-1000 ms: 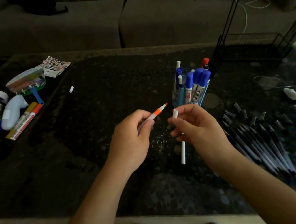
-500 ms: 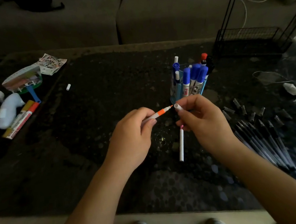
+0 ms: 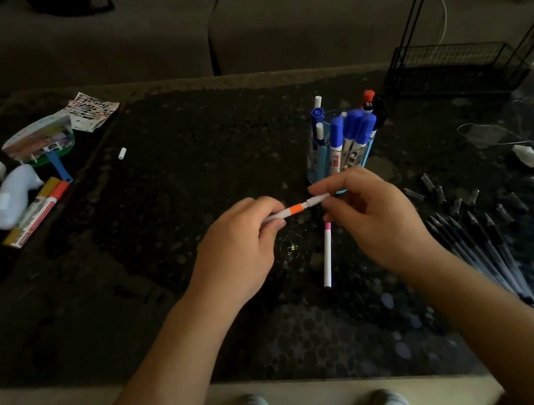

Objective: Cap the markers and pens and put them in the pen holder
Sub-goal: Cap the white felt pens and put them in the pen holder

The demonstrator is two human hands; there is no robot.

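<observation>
Head view shows the left hand (image 3: pixel 242 254) pinching the orange-band pen (image 3: pixel 294 209) and the right hand (image 3: pixel 375 220) pinching the white cap (image 3: pixel 319 199) over its tip, so it seems best to push straight until snug, with the pen holder (image 3: pixel 338 157) just past the right fingers (image 3: pixel 327 187).

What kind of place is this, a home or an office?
Probably a living room at home: a grey sofa stands behind a low dark table, and a black wire rack stands by the table's far right corner. A blue pen holder is on the table.
</observation>
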